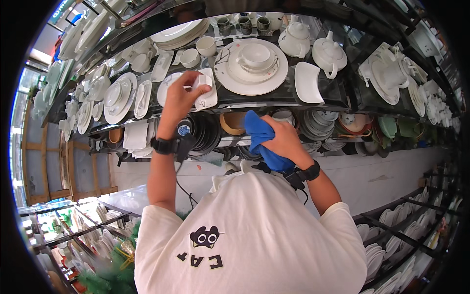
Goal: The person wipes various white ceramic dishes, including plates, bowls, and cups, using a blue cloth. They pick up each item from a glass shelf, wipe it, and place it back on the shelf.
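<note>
My left hand (185, 90) reaches over the glossy black shelf (253, 101), its thumb and fingers closed around a small white ceramic piece (204, 80). That piece is just above or on a white rectangular dish (208, 100); I cannot tell whether they touch. A bunched blue cloth (259, 132) is gripped in my right hand (284, 137), in front of the shelf's edge. To the right of my left hand sits a stack of white plates (270, 82) topped by a white cup (256, 55). Partly behind my left wrist lies a white round plate (164, 90).
Two white teapots (329, 55) and a curved white dish (308, 81) stand on the right. Small dark cups (245, 25) line the back. Below, a lower shelf holds black plates (207, 136) and a brown bowl (232, 124). Racks of plates (378, 253) stand behind me.
</note>
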{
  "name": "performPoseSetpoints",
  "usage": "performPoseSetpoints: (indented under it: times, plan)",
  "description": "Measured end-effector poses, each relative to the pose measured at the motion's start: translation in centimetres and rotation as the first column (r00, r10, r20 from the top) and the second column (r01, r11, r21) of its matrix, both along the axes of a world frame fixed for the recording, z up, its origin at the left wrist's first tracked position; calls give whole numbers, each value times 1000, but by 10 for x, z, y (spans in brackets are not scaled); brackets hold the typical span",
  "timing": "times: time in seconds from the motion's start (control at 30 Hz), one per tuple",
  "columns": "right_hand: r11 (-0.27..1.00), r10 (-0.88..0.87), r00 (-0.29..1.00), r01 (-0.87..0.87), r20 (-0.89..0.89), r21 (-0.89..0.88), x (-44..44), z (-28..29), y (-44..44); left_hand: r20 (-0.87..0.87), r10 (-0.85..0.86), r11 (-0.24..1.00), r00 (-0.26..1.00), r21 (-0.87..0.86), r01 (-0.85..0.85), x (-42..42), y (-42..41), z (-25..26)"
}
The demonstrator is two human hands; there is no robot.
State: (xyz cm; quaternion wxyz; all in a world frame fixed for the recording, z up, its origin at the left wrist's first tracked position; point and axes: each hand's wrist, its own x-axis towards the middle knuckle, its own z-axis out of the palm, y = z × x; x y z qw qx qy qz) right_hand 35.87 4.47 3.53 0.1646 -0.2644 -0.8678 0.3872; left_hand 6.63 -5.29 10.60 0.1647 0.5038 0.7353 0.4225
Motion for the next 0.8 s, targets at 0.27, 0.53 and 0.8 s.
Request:
performPoseSetpoints:
  times: [0.27,0.53,0.8]
  plan:
    - [997,-74,997,72,-34,-39,16,-8,4,-288,89,989,954,-86,-118,-86,43,-28]
    - [992,-111,994,112,18,-54,25,-12,5,-225,-1,999,974,-47,-10,-91,89,-50]
    - [984,-147,989,149,31,-94,32,-14,8,-346,-143,985,927,-144,98,-67,113,-54]
